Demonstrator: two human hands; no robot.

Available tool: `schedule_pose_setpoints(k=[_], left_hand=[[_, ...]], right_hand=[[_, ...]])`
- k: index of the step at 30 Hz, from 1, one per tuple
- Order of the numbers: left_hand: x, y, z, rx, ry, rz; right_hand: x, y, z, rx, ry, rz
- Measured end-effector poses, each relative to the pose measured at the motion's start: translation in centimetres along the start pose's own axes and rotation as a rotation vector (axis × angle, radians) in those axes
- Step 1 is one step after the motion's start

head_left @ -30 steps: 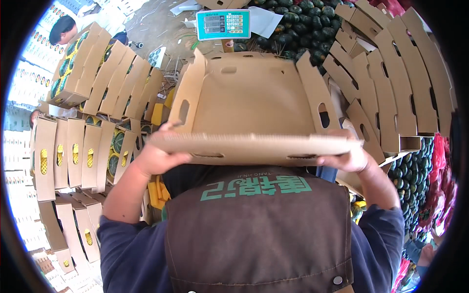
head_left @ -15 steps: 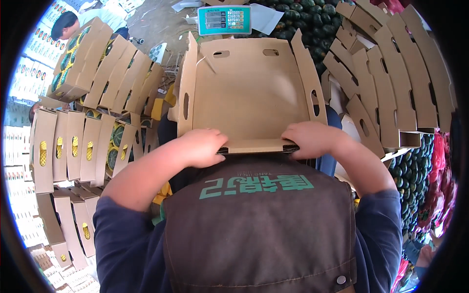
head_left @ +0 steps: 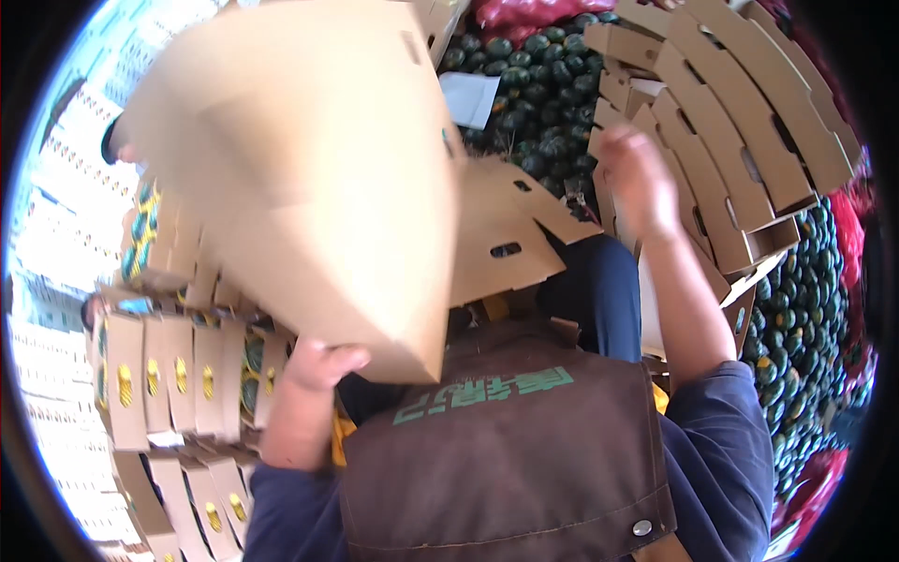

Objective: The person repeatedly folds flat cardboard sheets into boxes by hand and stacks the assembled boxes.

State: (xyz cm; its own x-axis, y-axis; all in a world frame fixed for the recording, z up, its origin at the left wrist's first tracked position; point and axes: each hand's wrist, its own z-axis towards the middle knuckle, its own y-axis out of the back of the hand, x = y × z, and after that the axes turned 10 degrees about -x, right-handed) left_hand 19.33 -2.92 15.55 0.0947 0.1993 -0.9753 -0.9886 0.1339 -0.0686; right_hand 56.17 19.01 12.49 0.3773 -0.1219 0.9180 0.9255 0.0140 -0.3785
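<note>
A brown cardboard box [head_left: 309,178], tilted and smeared by motion, fills the upper left. My left hand [head_left: 320,363] grips it at its near lower corner, the thumb showing against the board. On the right, my right hand [head_left: 644,183] is lifted away from the box, beside the standing cardboard boxes [head_left: 688,140]; its fingers are blurred. A flatter piece of cardboard [head_left: 506,229] with oval hand holes lies in front of me, over my legs, partly hidden behind the tilted box.
Rows of boxes [head_left: 178,375] holding fruit in yellow net stand on the left. Dark green round fruit [head_left: 552,98] lies heaped ahead, and more [head_left: 796,318] at the right. Behind the tilted box a person's head [head_left: 114,140] shows. Red net bags [head_left: 534,11] lie at the back.
The box that both hands held upright before me has swung up and left, tilted, in my left hand. My right hand has let go and moved up right. Cardboard beneath is uncovered.
</note>
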Motion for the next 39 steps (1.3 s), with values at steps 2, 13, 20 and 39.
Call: schedule_pose_setpoints(k=[2, 13, 20, 39], left_hand=[[0.5, -1.2, 0.4, -0.145, -0.123, -0.225], [7.6, 3.0, 2.0, -0.92, 0.295, -0.254], [-3.6, 1.6, 4.5, -0.906, -0.106, -0.013], [6.1, 2.5, -2.9, -0.424, 0.178, -0.312]], right_hand=[[-4.4, -1.9, -1.9, -0.021, -0.502, -0.168], [-0.8, -4.5, 2.3, 0.181, -0.093, 0.673], [0.5, -4.5, 1.1, 0.6, 0.254, 0.114], [-4.1, 1.8, -10.3, 0.391, -0.13, 0.062]])
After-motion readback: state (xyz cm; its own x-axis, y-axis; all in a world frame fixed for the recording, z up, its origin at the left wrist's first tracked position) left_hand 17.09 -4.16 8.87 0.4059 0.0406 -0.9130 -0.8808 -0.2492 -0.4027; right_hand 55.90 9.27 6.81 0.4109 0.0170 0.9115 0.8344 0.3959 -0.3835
